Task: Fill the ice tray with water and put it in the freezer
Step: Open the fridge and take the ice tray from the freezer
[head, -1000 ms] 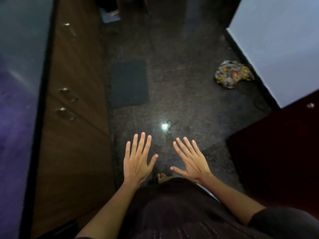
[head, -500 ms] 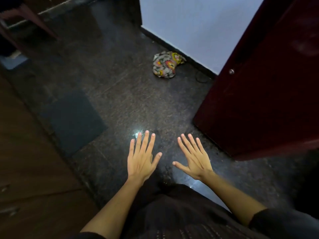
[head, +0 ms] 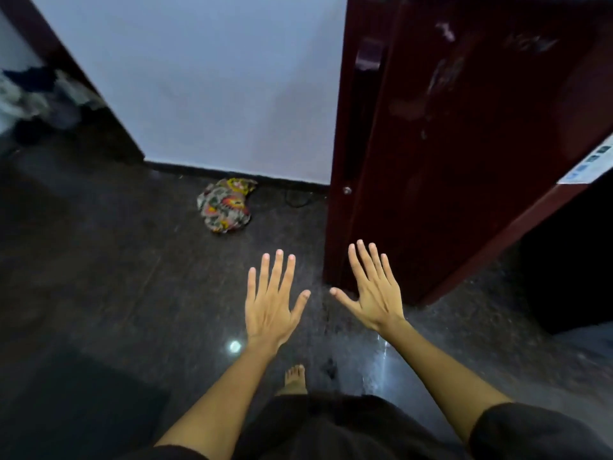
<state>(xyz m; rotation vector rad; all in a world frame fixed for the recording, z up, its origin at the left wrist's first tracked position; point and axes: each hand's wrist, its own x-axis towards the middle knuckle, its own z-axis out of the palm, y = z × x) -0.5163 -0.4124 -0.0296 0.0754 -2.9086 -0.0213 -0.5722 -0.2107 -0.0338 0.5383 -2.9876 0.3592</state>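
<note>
My left hand [head: 272, 300] is held out in front of me, palm down, fingers straight and spread, holding nothing. My right hand [head: 373, 287] is beside it in the same pose, also holding nothing. A tall dark red fridge [head: 464, 127] stands at the right, its door side facing me, just beyond my right fingertips; I cannot tell whether they touch it. No ice tray is in view.
Dark speckled stone floor [head: 132, 260] lies below. A crumpled colourful cloth [head: 227, 205] sits on the floor by the pale wall [head: 199, 78]. A dark mat [head: 76, 406] is at the lower left. My bare foot [head: 293, 380] shows between my arms.
The view has swung right, away from the wooden cabinets, and the red fridge now fills the right side. Both hands stay spread and have come closer to the fridge.
</note>
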